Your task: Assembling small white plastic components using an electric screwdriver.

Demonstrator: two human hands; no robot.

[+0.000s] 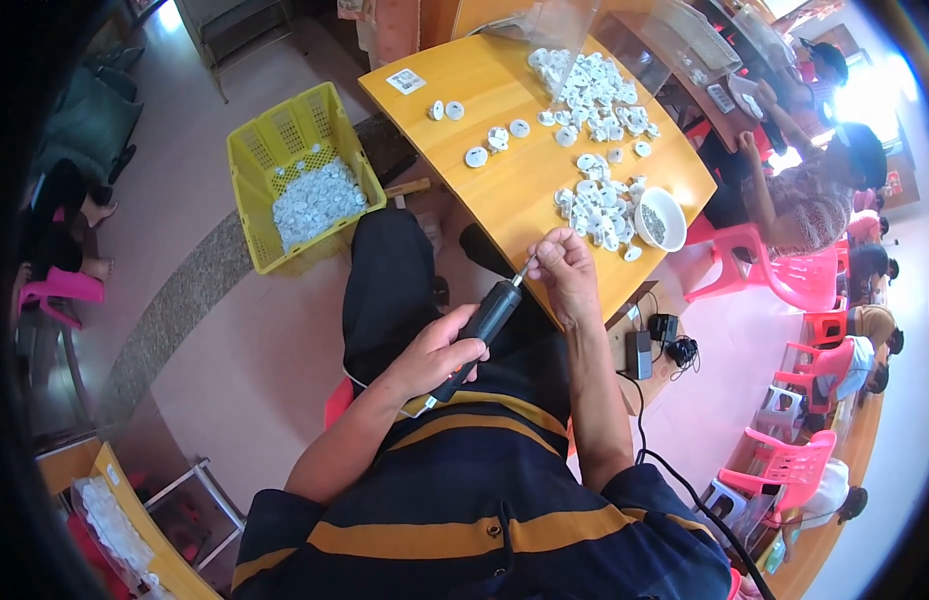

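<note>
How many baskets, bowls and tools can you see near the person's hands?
Yellow basket: 1
White bowl: 1
Black electric screwdriver, held in the left hand: 1
Total: 3
The small white round parts on the wooden table are too many to count.

My wooden table (504, 190) carries scattered white plastic discs (594, 95), a small white bowl (661, 218) and a paper label (406, 81).

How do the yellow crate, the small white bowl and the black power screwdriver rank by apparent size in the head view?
1. Yellow crate, clearly largest.
2. Black power screwdriver, though it is nearer the camera.
3. Small white bowl, smallest.
</note>
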